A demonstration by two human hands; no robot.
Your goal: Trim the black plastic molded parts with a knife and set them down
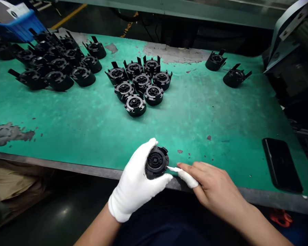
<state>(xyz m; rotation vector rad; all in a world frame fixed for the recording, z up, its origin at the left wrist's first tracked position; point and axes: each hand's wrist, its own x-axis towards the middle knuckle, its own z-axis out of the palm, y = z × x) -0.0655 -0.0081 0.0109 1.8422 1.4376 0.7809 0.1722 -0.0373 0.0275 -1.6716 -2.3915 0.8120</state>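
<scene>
Round, ribbed black part [156,161] gripped by half-curled left fingers [146,147], white sliver [173,168] pinched by right fingers [195,171], near front edge of chipped green worktop [74,119]; yellow floor line [68,16] seen beyond.

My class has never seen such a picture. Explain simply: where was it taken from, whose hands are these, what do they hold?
No machine here: the camera sits on a person's head, looking forward and down at their hands. The left hand, in a white glove, holds a round black part. The right hand, with a white cover on its thumb, pinches a thin white piece, its tip at the part's edge. On the green table stand more black parts, mostly in two groups; a black phone lies at the right.
</scene>
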